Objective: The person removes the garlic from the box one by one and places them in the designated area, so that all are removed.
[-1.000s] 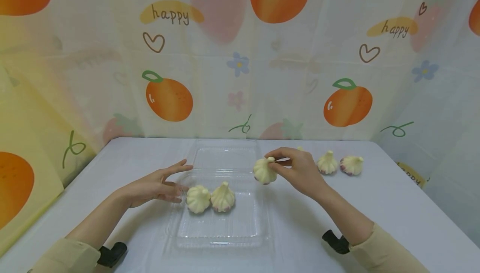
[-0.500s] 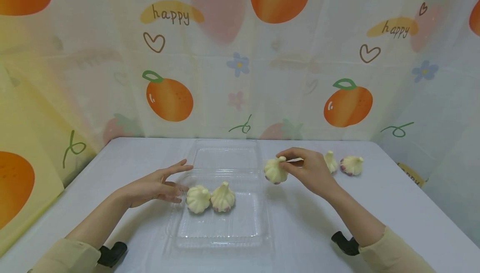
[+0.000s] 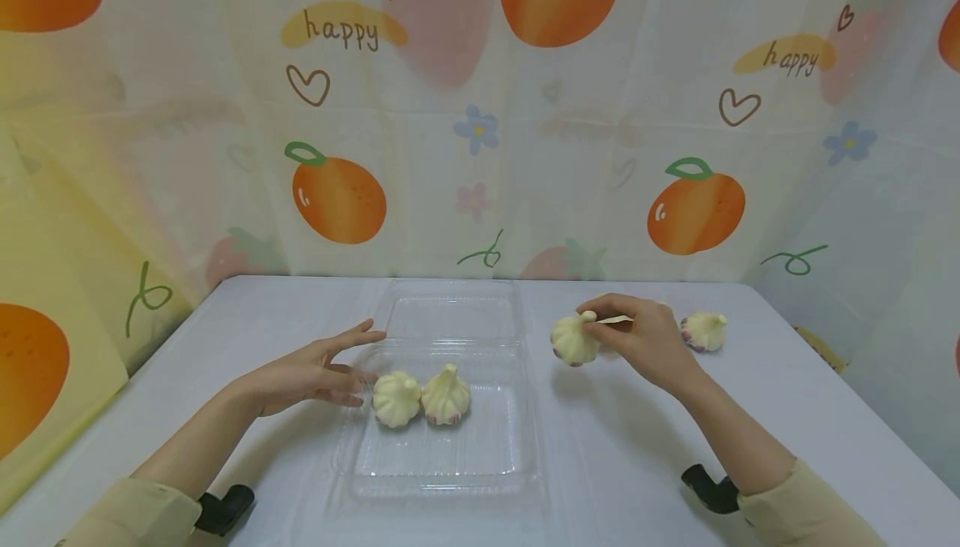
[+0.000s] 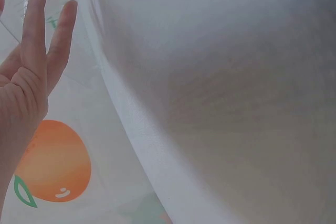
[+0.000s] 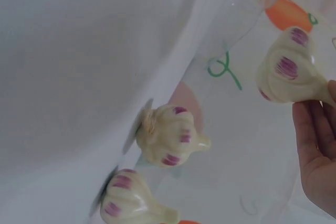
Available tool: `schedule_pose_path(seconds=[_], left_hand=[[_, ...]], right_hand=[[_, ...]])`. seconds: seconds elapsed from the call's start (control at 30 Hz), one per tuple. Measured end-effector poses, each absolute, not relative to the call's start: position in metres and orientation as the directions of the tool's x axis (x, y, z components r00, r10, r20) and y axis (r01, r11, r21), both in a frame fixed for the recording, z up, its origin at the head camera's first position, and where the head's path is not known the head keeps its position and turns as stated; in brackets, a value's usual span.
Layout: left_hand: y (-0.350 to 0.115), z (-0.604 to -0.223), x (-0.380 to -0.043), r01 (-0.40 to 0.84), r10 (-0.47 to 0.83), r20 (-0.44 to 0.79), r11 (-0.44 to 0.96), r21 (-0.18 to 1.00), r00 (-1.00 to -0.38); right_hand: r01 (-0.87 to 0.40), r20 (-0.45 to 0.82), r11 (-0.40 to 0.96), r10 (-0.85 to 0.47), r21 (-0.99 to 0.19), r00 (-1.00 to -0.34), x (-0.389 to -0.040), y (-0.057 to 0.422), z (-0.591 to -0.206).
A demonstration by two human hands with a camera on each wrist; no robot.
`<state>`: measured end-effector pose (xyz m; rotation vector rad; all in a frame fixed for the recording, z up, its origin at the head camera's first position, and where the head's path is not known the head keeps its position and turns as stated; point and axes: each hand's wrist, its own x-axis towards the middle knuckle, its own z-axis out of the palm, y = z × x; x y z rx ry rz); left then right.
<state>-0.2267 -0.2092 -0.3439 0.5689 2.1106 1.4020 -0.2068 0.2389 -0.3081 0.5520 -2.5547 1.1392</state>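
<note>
White table (image 3: 247,313) ran back to a pale printed backdrop (image 3: 562,197): oranges (image 3: 339,200), strawberries (image 3: 450,22), hearts (image 3: 307,86), "happy" lettering (image 3: 341,30). Left side panel (image 3: 52,230) looked yellow, right side panel (image 3: 892,230) greyish. Light was diffuse, shadows soft.

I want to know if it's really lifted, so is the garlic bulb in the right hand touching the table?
Apart. The right wrist view shows patterned cloth between the held garlic bulb and the white table.
</note>
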Motion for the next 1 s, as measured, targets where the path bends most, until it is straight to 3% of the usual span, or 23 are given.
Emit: schedule_pose_path(seconds=[1.0], left_hand=[[-0.210, -0.345, -0.228, 0.063, 0.633, -0.187, 0.350, 0.935, -0.751]], right_hand=[[-0.321, 0.123, 0.698, -0.319, -0.640, -0.940, -0.223, 0.296, -0.307]])
